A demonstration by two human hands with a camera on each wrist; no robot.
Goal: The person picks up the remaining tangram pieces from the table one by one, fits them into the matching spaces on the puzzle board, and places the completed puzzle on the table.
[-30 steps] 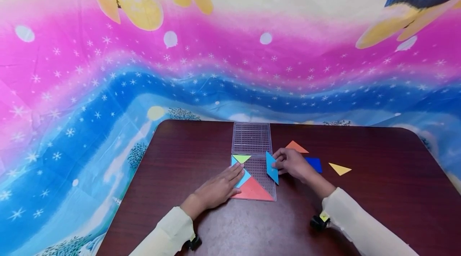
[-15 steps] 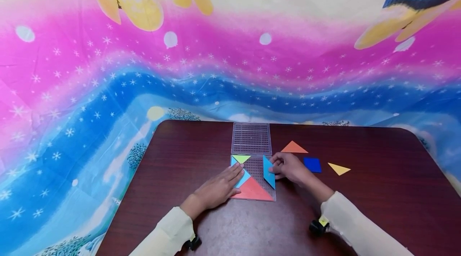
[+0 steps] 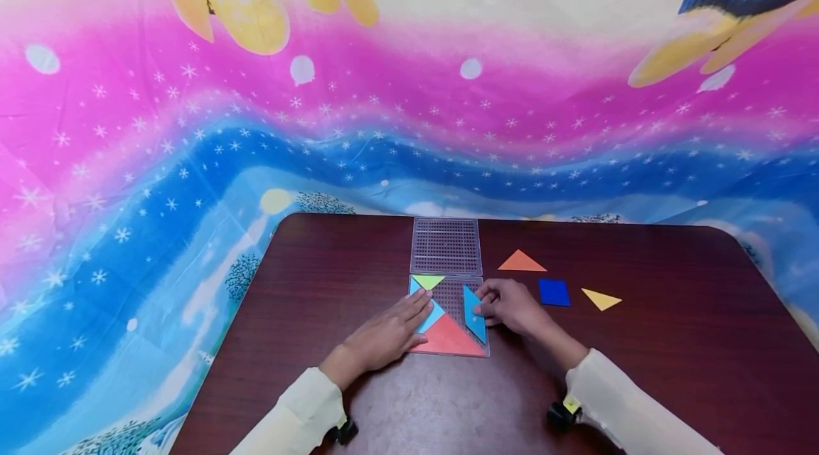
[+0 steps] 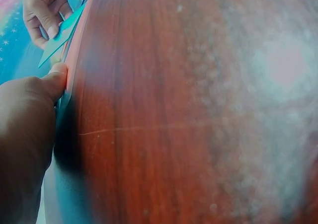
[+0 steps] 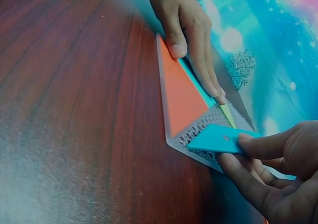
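My right hand pinches a blue parallelogram tangram piece between thumb and fingers. The piece is tilted over the right side of a clear gridded tray. Inside that tray lie a big red-orange triangle along the near edge, a light blue triangle on the left and a small yellow-green triangle at the far left corner. My left hand rests on the light blue triangle with extended fingers, covering part of it; its thumb lies at the red-orange triangle's edge.
A second gridded panel adjoins the tray's far edge. To the right on the brown table lie an orange triangle, a dark blue square and a yellow triangle. A printed cloth hangs behind the table.
My right hand has brought the blue parallelogram left and slightly nearer, from the tray's right edge to over its right side. My left hand has stayed in place.
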